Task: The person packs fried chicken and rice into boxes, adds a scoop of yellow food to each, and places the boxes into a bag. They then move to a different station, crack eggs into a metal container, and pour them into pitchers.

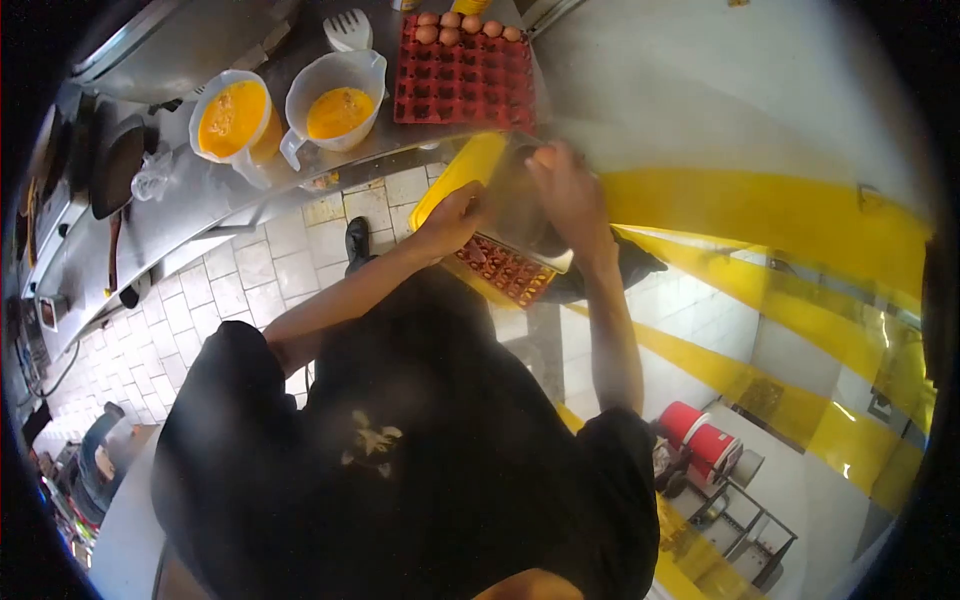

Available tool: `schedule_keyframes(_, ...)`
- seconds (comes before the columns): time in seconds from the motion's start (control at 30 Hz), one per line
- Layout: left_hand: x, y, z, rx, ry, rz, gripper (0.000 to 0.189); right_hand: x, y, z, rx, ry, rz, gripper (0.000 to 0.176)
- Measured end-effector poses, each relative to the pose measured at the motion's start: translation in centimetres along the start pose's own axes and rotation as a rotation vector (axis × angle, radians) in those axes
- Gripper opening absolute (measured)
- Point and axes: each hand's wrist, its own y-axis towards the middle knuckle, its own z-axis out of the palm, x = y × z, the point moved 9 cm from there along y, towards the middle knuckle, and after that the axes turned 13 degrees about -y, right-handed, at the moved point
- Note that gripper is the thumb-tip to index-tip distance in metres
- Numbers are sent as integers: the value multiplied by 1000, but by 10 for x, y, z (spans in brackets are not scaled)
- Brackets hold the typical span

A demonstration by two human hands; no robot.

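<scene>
My right hand [568, 190] is closed on a brown egg [545, 157], over a grey, shiny container [520, 205] that looks blurred. At the container's left side my left hand [452, 222] has its fingers curled; whether they grip the rim or something else is hidden. A yellow panel or rim [470, 165] shows just beyond that hand. Below both hands lies a red egg tray [503, 270], partly covered by the container. On the steel counter, another red egg tray [465, 85] holds several brown eggs [450, 27] in its far rows.
Two clear measuring jugs with yellow beaten egg, a left jug [233, 115] and a right jug [340, 100], stand on the counter [185, 190]. A white slotted spatula [348, 32] lies behind them. A frying pan [124, 165] is farther left. White wall with yellow bands rises at right.
</scene>
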Motion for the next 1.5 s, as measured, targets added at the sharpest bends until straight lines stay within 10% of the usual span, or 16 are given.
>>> schedule_keyframes(0.33, 10, 2, -8, -39, -96, -112, 29, -11, -9, -38, -278, 306, -46, 36)
schedule_keyframes(0.53, 6, -5, -25, -185, -127, -61, 25, -96, -68, 17, -299, 729, 470, 42)
schedule_keyframes(0.77, -1, -33, -59, -296, -173, -33, 22, -370, -254, 184, -459, 998, 1028, 72)
schedule_keyframes(0.93, -39, -73, -65, -468, -135, 7, 14, -397, -356, 229, -613, 1056, 1459, 68)
schedule_keyframes(1.1, -70, -116, -102, -630, -439, 97, 11, -331, -273, 234, -345, 850, 1257, 37)
schedule_keyframes(1.17, -79, -128, -121, -653, -523, 141, 15, -296, -199, 216, -414, 668, 857, 32)
schedule_keyframes(1.33, -49, -118, -174, -313, -1372, 126, 29, -156, 26, 165, -198, 825, 474, 31)
schedule_keyframes(1.37, -70, -109, -154, 21, -1600, 128, 34, -125, 74, 157, -132, 678, 354, 32)
schedule_keyframes(1.5, -75, -90, -143, 299, -2090, 58, 51, -22, 208, 145, -208, 281, -19, 33)
